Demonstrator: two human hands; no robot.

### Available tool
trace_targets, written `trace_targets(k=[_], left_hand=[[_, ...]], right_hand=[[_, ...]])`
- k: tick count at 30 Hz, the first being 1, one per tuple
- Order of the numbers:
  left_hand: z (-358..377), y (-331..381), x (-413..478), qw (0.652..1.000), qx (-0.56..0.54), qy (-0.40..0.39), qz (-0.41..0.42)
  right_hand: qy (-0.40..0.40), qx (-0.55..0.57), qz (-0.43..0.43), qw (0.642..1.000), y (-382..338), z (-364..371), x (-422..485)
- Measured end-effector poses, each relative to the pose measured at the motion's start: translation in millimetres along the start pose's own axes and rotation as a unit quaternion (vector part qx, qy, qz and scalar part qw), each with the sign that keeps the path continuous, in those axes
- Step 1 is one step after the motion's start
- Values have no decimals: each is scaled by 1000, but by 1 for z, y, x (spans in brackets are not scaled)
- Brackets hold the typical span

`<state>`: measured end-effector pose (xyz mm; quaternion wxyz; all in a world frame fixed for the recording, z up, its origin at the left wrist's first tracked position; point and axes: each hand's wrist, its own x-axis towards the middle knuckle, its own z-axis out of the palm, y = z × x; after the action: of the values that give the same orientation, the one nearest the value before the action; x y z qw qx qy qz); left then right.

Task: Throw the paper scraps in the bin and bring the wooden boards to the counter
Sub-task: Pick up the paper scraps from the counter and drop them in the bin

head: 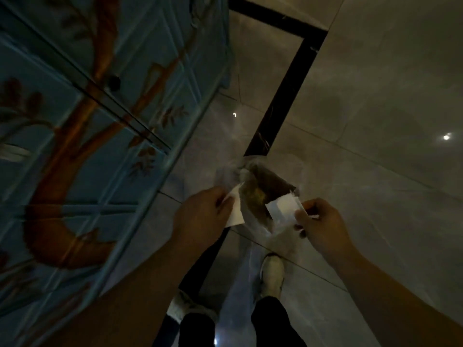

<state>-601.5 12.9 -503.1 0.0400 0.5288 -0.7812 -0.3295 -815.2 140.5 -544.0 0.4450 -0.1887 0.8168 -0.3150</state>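
Note:
In the dim head view, my left hand (pixel 203 214) pinches a white paper scrap (pixel 234 209) at the left rim of a bin lined with a clear plastic bag (pixel 255 226). My right hand (pixel 323 226) holds another white paper scrap (pixel 283 206) over the bin's right side. Brown and yellowish waste (pixel 260 194) lies inside the bin. The bin stands on the tiled floor just in front of my feet. No wooden boards are in view.
A blue cabinet (pixel 82 136) painted with orange-brown branches fills the left side, close to my left arm. Glossy grey floor tiles (pixel 375 96) with a black border strip (pixel 283 93) spread to the right. My white shoes (pixel 273 274) are below the bin.

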Motion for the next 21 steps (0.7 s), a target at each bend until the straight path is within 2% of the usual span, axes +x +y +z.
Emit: trace_targets(k=[3,6,11,15,21], left_hand=[[53,-19,16,999,-32,16,-27],[91,-29,39,998,-46,17,-26],[150,-49,69,998,-38,-32,-29],[181,-57,80,997,-21,-68,-43],[214,-51,90,993,19,-103,-60]], right_hand=[[5,73,64,995,44,18,37],[12,88,70,994,73,36,71],[-11,123,88,988,106,66,125],[-61,141,152,976,117,77,145],[-91,105,65,988,134,60,133]])
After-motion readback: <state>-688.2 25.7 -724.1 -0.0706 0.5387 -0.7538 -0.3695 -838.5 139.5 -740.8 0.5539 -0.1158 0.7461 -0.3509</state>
